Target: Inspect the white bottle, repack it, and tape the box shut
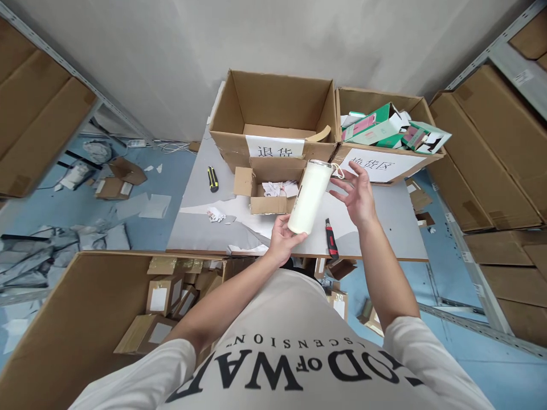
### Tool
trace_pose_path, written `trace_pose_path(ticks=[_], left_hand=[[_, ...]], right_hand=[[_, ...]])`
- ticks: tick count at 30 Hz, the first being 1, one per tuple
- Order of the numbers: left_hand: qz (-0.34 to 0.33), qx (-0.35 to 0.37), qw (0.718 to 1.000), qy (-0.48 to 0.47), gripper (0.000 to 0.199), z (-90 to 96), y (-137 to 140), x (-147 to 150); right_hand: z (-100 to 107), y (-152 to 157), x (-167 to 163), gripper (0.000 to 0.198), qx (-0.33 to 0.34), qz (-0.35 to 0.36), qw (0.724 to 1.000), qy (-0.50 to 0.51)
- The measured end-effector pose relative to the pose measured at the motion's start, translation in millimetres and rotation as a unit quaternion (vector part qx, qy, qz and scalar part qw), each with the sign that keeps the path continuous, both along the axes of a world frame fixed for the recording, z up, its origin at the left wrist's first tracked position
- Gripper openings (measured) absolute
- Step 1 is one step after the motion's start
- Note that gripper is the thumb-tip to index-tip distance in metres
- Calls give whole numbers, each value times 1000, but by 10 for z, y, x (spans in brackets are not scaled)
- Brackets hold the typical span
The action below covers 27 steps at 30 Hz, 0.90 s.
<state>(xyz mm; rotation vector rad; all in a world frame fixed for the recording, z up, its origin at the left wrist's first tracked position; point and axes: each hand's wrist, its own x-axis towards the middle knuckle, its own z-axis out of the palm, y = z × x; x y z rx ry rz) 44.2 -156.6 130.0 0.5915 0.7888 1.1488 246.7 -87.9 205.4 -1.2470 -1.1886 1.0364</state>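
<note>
A cream-coloured bottle (311,196) with a metallic rim and a cord loop at its top tilts to the right above the table. My left hand (284,239) grips it around the base. By the loop, my right hand (358,196) is raised with its fingers spread; whether a fingertip touches the cord I cannot tell. Behind the bottle sits a small open carton (269,205) holding crumpled white paper. A red and black box cutter (330,239) lies to the right of the bottle, and a yellow and black one (212,179) lies at the left.
Two large labelled cartons stand at the back of the table (397,228): an open one (273,102) and one (384,165) filled with green and pink boxes. A big carton (106,262) with several parcels is at my left. Shelves with boxes (499,142) flank the right.
</note>
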Motion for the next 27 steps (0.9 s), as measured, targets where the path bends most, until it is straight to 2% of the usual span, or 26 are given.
trace_pose_path(ticks=[4,8,11,13,15,20,25,27], left_hand=[[52,61,994,73,73,-96,5,73],[60,86,991,84,77,-95,-29,114],[-1,47,999,15,82,-35,-55,73],[-68,-12,996,-53,73,9,-66,26],[-108,-60,988,-88,61,39,-68,-15],[-82,-64,993,-64,60,41,-52,-31],[-56,-42,997,-19,65,-4,-21,0],[-42,-21,999,3,68,-34,-3,10]], right_hand=[[62,0,-90,62,-19,42,999,-10],[60,69,-196,57,-21,17,999,19],[19,110,-198,55,-13,24,999,39],[-20,129,-170,55,-7,34,999,32],[-59,147,-135,56,-3,43,999,20],[-102,189,-47,57,17,69,997,-8],[-40,175,14,57,61,-27,986,-154],[-14,157,26,54,58,-35,982,-175]])
